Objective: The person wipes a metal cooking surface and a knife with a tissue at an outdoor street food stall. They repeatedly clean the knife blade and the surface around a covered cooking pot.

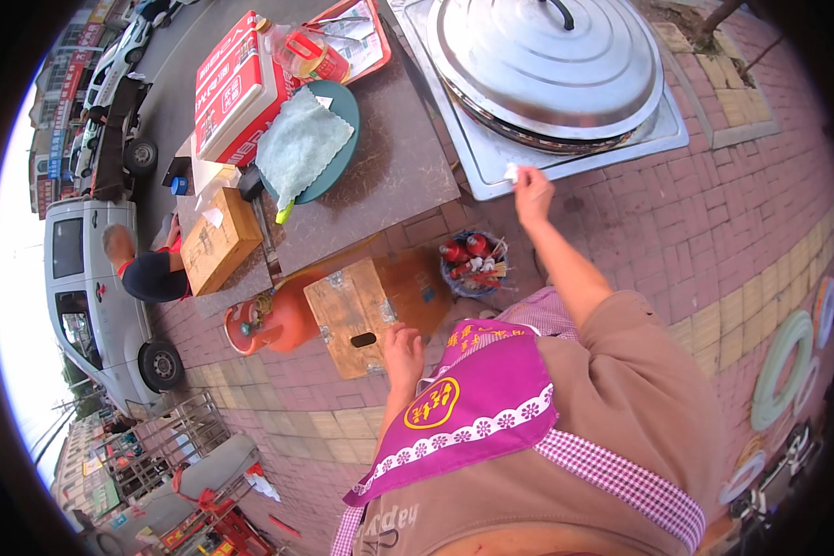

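My right hand [534,197] pinches a small crumpled white tissue [511,173] at the near edge of a square metal tray [563,169]. On that tray stands a large round pan covered by a domed metal lid [549,62] with a black handle. My left hand [404,353] is at my side beside a wooden box [351,313] with a hand hole; its fingers are loosely bent and I see nothing in them. Below the tray, a basket [474,292] holds red bottles and crumpled tissues.
On the dark tabletop [389,201] are a teal round board [347,149] with a light cloth [299,142], an oil bottle [306,55] and a red-and-white carton [229,90]. An orange gas cylinder [288,313] stands below. A person [154,274] is by a wooden box [222,243], near a parked van [94,292].
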Tool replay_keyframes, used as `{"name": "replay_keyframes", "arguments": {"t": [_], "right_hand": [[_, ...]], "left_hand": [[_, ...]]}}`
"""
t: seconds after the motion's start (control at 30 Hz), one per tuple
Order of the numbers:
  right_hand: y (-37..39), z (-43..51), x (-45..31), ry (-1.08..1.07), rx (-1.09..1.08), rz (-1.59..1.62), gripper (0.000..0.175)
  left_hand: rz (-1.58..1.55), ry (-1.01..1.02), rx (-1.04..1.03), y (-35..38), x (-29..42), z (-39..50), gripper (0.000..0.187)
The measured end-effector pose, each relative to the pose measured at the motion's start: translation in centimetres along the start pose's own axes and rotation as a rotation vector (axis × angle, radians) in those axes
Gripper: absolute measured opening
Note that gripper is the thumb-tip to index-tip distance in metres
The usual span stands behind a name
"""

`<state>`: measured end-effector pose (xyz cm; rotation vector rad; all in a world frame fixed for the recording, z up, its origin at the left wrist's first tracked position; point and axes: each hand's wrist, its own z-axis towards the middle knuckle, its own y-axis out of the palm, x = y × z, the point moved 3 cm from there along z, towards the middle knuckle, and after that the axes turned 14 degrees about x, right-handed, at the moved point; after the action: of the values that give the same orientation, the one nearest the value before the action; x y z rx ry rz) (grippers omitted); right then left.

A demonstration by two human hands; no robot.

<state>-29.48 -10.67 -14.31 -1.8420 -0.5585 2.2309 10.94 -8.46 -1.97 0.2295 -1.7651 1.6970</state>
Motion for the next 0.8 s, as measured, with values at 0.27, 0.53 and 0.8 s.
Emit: {"name": "replay_keyframes", "arguments": {"t": [0.27, 0.53, 0.8], "right_hand": [[1.6, 3.2, 0.5, -0.176, 0.267, -0.367, 0.009], [6.5, 0.7, -0.6, -0.454, -0.138, -0.142, 0.014], [-0.2, 1.1, -1.0, -0.355, -0.042, -0.090, 0.014]], "left_hand": [[0.019, -0.085, 0.011, -0.3, -2.3, -2.9, 0.012], [0.072, -0.090, -0.008, -0.5, -2.2, -2.7, 0.013], [0.045, -0.012, 0.008, 0.5, -0.7, -1.1, 0.011]]}}
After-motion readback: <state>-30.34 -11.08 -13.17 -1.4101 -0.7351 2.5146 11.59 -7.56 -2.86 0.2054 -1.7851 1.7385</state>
